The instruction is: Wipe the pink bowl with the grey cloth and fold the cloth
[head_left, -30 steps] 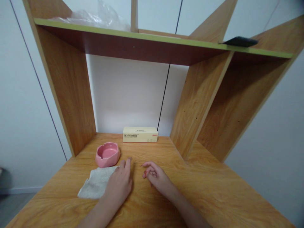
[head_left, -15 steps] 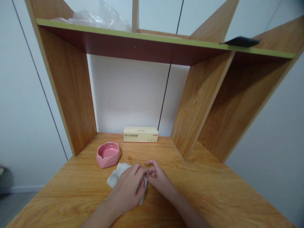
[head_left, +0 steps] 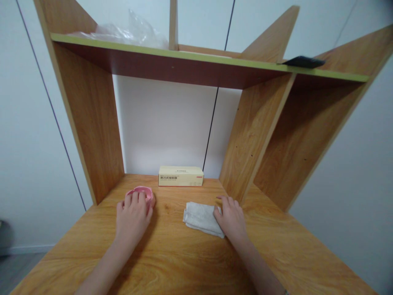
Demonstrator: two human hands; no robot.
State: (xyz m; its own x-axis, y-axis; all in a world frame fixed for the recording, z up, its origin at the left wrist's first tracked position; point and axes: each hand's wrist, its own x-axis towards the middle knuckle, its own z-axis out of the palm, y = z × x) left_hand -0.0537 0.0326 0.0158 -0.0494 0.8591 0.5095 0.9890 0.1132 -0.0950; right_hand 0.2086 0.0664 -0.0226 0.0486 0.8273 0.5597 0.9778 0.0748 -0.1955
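1. Clearly, the left hand [head_left: 132, 215] is at the ashtray [head_left: 151, 197], its fingers bent over the near rim and dipping toward the bowl, hiding most of it.
2. As for the left grip, I cannot tell whether it is closed on the rim, since the back of the hand covers the fingertips.
3. The ashtray sits upright on the left part of the desk [head_left: 172, 258].
4. The right hand [head_left: 231, 215] touches the right end of the cloth [head_left: 201, 217], thumb on top; its grip is fairly wide, with thumb and forefinger apart.
5. The cloth lies flat and folded in layers on the desk, right of the ashtray and well apart from it.
6. Behind both, near the wall [head_left: 168, 127], the box [head_left: 181, 178] lies lengthwise.
7. Overhead, the shelf [head_left: 147, 49] carries clear plastic [head_left: 135, 36] at left and a dark flat object [head_left: 303, 62] at right.
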